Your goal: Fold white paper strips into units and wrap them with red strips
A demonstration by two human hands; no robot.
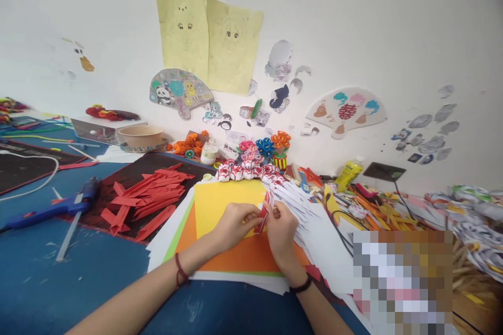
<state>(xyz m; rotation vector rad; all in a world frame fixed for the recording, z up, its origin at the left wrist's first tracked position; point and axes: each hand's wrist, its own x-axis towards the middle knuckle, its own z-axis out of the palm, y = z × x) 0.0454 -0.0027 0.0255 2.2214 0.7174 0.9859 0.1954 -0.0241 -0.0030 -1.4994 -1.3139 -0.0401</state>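
Observation:
Between my two hands is a small folded strip of red and white paper (261, 226), raised over the paper stack. My left hand (236, 226) pinches it from the left with thumb and fingertips. On the other side, my right hand (282, 227) grips its upper part with curled fingers. Below them lie a yellow sheet (223, 196) and an orange sheet (231, 260), on top of green and white sheets. Just behind the hands sits a row of red and white folded paper pieces (245, 171). Many folded red paper strips (157, 196) are heaped to the left.
A blue glue gun (55, 209) lies on the blue table at left. Behind stand a round bowl (141, 137), a small white bottle (209, 153) and paper flowers (280, 142). White strips (294, 204), a yellow bottle (349, 174) and a phone-like dark panel (384, 171) are at right.

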